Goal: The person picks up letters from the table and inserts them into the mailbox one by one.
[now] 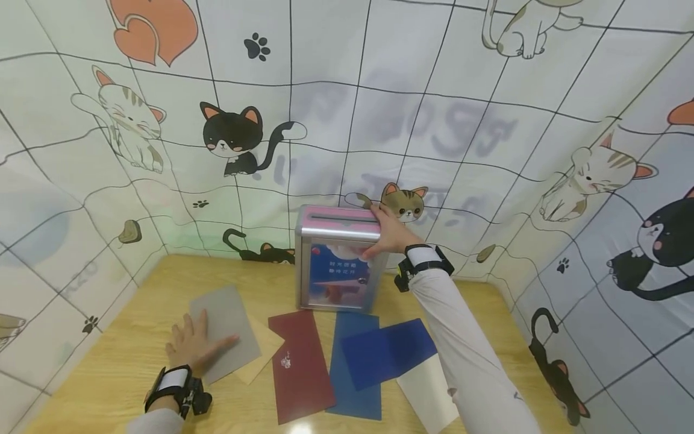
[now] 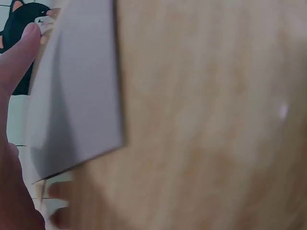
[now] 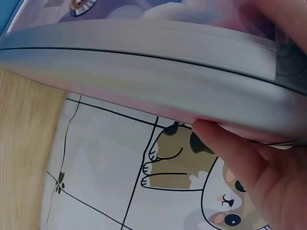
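The box is standing at the back of the worktop, the right hand gripping its right end. Before it, the leftmost sheet, with the left hand at its left edge, is overlapping a second sheet. Rightward, a third sheet is lying beside a fourth sheet, and a fifth sheet is covering parts of the fourth and sixth sheet.

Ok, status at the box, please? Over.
Right fingers gripping pink-topped box. Left fingers spread, overlapping grey sheet. Coloured sheets lying in front of box.

We see a smooth, metal-framed box with a glossy front, matt grey paper left of the box, shiny wood-grain worktop under it, wrinkled cloth-like curtain behind it
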Available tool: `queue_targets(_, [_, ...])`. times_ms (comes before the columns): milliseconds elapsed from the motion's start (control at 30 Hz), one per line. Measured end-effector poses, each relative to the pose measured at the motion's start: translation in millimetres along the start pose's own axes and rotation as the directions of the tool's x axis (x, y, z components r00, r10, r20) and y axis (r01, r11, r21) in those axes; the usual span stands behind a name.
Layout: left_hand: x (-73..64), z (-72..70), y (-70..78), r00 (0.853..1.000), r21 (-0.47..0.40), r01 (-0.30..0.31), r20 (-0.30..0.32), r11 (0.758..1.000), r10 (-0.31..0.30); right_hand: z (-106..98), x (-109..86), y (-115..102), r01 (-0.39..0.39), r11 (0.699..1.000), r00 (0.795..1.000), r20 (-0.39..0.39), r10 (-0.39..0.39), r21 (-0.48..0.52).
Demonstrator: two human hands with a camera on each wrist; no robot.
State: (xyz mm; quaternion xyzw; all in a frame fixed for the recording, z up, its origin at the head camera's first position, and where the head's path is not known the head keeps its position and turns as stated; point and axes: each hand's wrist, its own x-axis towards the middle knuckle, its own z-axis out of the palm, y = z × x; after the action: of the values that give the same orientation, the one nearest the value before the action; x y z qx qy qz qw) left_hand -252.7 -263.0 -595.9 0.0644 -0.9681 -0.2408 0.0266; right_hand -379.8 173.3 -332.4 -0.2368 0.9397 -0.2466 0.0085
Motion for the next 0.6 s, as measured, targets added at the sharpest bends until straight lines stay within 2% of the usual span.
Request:
queue_targets(300, [-4.4, 5.8, 6.8, 0.999, 0.045, 0.043, 0.023, 0.998, -0.044, 3.3, -0.1, 0.2, 0.005, 1.0, 0.999, -0.04, -0.005, -0.001])
queue_targets(500, [-2.3, -2.1, 15.0, 0.994, 0.034, 0.079, 0.08, 0.996, -0.081, 3.5, 0.1, 0.4, 0.015, 1.0, 0.998, -0.058, -0.015, 0.002])
queue_targets(600, [-2.5, -4.7, 19.3, 0.993, 0.012, 0.089, 0.08, 0.996, -0.09, 3.9, -0.4, -0.3, 0.015, 1.0, 0.998, -0.056, -0.015, 0.01])
